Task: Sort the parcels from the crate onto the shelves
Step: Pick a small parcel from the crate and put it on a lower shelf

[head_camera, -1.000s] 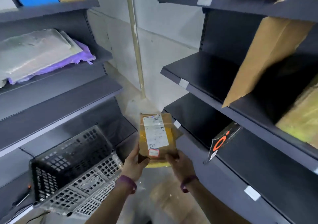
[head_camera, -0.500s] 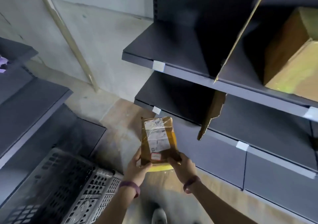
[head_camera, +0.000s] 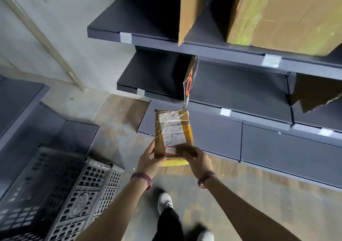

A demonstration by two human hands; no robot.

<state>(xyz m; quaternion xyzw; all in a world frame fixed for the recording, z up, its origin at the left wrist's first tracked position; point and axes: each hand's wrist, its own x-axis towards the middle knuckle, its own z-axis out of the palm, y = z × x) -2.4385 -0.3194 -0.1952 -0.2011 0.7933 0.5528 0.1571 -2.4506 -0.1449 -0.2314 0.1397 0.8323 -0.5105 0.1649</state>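
A small brown taped parcel [head_camera: 174, 131] with a white address label is held upright in front of me, over the floor. My left hand [head_camera: 149, 160] grips its lower left corner and my right hand [head_camera: 197, 160] grips its lower right corner. A yellow edge shows under the parcel. The grey plastic crate [head_camera: 61, 194] sits at the lower left, its inside in shadow. The dark metal shelves [head_camera: 231, 85] stand straight ahead and to the right, the lower one just beyond the parcel.
A large cardboard box [head_camera: 285, 15] rests on the upper right shelf beside a cardboard divider [head_camera: 190, 9]. A torn divider with an orange mark [head_camera: 189, 81] stands on the lower shelf. Another dark shelf unit [head_camera: 20, 100] is at the left. My shoes [head_camera: 164, 202] are on the floor.
The view has swung right and down, from the left shelves toward the right-hand shelves. Both hands have kept hold of the parcel, which now sits nearer the lower shelf's front edge.
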